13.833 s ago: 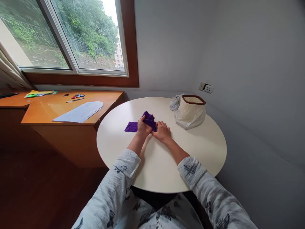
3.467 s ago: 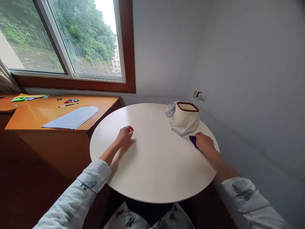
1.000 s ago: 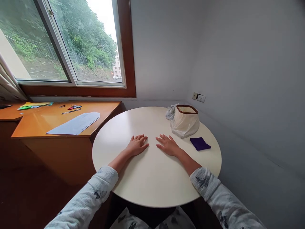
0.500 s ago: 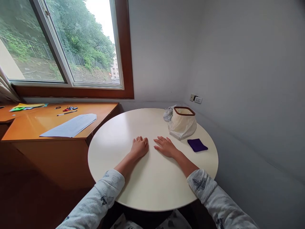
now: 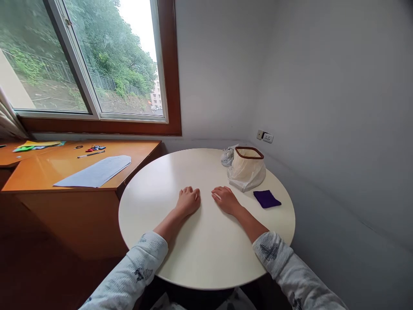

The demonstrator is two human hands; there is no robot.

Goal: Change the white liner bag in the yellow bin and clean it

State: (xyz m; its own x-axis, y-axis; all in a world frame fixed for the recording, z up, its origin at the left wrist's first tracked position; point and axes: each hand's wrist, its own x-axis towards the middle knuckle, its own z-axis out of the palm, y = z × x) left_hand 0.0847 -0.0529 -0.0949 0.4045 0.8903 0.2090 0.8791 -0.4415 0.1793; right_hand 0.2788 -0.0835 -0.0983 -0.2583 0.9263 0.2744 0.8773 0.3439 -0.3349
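Note:
My left hand (image 5: 189,201) rests palm down on the white round table (image 5: 206,254), its fingers curled in and holding nothing visible. Across a short gap lies my right hand (image 5: 225,199), also on the tabletop. Its fingers are loosely bent, with a small gap beside the thumb, and no object shows in it. Nearest to it, on the right, is a folded dark purple cloth (image 5: 267,199). Behind the cloth stands a small bin (image 5: 247,170) with a brown rim, lined with a whitish plastic bag. The undersides of both hands are hidden.
A crumpled grey-white plastic bag (image 5: 227,156) sits beside the bin. To the left, an orange-brown desk (image 5: 67,165) holds paper sheets (image 5: 97,171), a pen (image 5: 91,154) and small coloured items. A wall (image 5: 338,150) borders the table on the right.
The fingers of my right hand were spread out and have drawn in, bent closer together. My left hand has stayed in place. The view has tilted very slightly.

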